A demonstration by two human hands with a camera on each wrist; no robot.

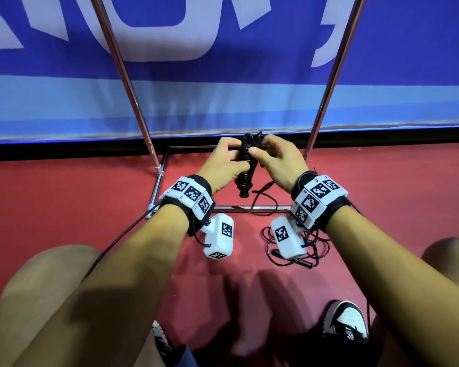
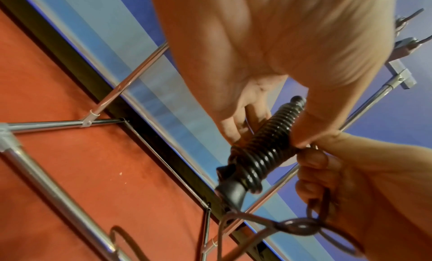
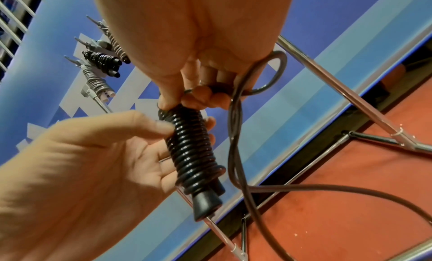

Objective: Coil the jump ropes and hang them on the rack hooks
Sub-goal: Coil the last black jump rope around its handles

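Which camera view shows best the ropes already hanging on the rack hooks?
The right wrist view: three coiled ropes hang from hooks at upper left. The left wrist view shows only bare hooks; the head view shows none of them.

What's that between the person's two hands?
A black jump rope, its cord wound round the handles, sits between the left hand and right hand; the head view shows it.

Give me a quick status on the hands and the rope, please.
Left hand holds black jump rope, wound round its handles. Right hand pinches the top, loose tail trailing. Another rope on floor, unobstructed.
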